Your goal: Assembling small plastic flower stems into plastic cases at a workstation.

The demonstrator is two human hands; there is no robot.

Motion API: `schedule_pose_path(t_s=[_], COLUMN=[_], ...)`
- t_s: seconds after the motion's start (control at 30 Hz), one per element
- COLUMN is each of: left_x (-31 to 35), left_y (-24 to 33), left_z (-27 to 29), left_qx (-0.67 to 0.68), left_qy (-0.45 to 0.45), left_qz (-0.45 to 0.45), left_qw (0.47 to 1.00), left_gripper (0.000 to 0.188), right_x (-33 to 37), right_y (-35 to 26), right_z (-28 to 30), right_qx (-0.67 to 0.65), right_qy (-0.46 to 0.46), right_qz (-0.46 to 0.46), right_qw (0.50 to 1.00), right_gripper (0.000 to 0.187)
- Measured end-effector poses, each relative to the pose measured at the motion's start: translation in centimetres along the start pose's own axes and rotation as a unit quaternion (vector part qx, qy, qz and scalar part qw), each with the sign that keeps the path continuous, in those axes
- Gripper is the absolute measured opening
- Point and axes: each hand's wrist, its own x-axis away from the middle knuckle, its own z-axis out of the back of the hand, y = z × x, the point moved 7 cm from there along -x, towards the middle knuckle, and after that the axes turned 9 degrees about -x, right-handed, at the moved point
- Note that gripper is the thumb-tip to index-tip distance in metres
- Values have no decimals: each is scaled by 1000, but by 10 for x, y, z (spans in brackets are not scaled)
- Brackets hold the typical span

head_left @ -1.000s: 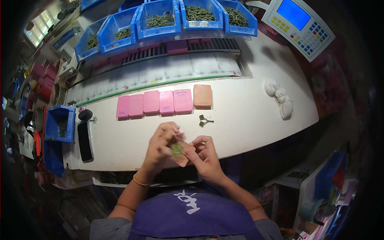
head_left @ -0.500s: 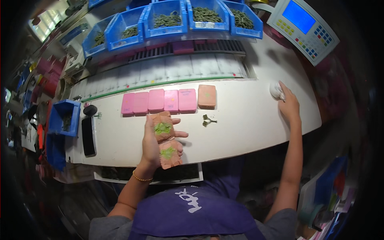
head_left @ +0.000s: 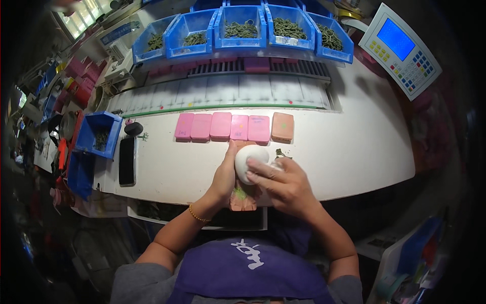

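Observation:
My left hand (head_left: 224, 175) is closed around an opened orange-brown rubber mould (head_left: 244, 204). Bright green shows in the middle of its lower half, while the upper half is mostly covered. Pressed over that upper half is a round white cloth pouch (head_left: 249, 154), slightly smeared by motion. My right hand (head_left: 292, 191) grips the pouch, with fingers across it and at its gathered neck. Beyond my hands stands a row of pink rubber moulds (head_left: 221, 125), and to their right a closed orange-brown mould (head_left: 282, 126). A small dark green branched piece (head_left: 281, 154) is partly hidden by my right hand.
Blue bins (head_left: 240, 43) of green wiry pieces line the back. A keypad device with a blue screen (head_left: 400, 50) stands back right. Left are a phone (head_left: 127, 162), a round black object (head_left: 133, 128) and a blue bin (head_left: 100, 134). A tray (head_left: 152, 215) sits below the table edge.
My right hand has brought the white pouch from the table's far right onto the mould in my left hand. The whole view has shifted, with the table contents now farther right.

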Motion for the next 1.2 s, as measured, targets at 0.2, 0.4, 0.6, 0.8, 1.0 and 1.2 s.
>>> schedule_pose_path(t_s=[0.2,0.4,0.6,0.8,1.0,1.2], left_x=[10,14,7,7,12,9], left_y=[0,-1,-6,23,38,8], left_z=[9,11,12,9,33,26], left_qx=[-18,-30,-27,-122,-97,-45], left_qy=[-57,-87,-130,-50,15,-84], left_qz=[25,51,112,-72,-154,-28], left_qw=[998,994,985,989,983,995], left_gripper=[79,78,76,73,71,76], right_x=[-4,-2,17,17,38,62], right_y=[-11,-12,3,-44,1,41], right_z=[5,11,7,-23,39,65], right_qx=[13,52,22,-63,-72,200], right_qy=[48,59,12,-14,81,116], right_qz=[47,58,11,10,-106,-200], right_qw=[998,995,1000,998,988,952], right_gripper=[55,47,47,61,55,46])
